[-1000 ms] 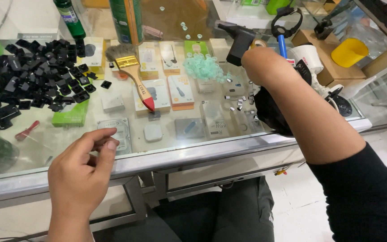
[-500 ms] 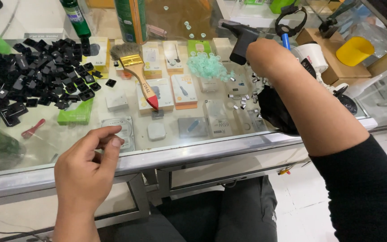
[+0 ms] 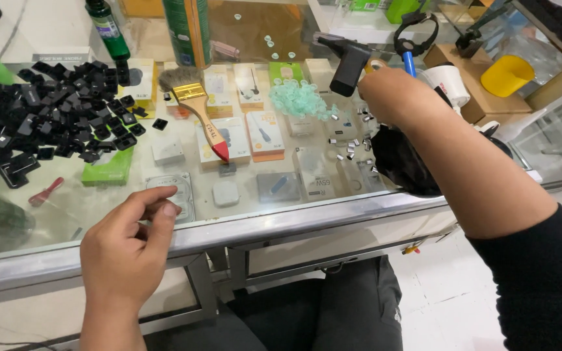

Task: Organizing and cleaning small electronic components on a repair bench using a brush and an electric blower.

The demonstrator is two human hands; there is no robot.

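Looking past my right hand (image 3: 391, 97), I cannot tell how its fingers sit; it covers the grip of a black tool (image 3: 349, 65) at one o'clock. My left hand (image 3: 128, 250) rests at seven o'clock on the glass bench (image 3: 99, 208), fingers pinched shut on something too small to make out. Black keycaps (image 3: 47, 123) heap at ten o'clock, beside a paintbrush (image 3: 196, 110). Since the earlier frame, little has shifted.

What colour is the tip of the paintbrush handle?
Red, on the paintbrush lying on the glass counter; the head view shows it.
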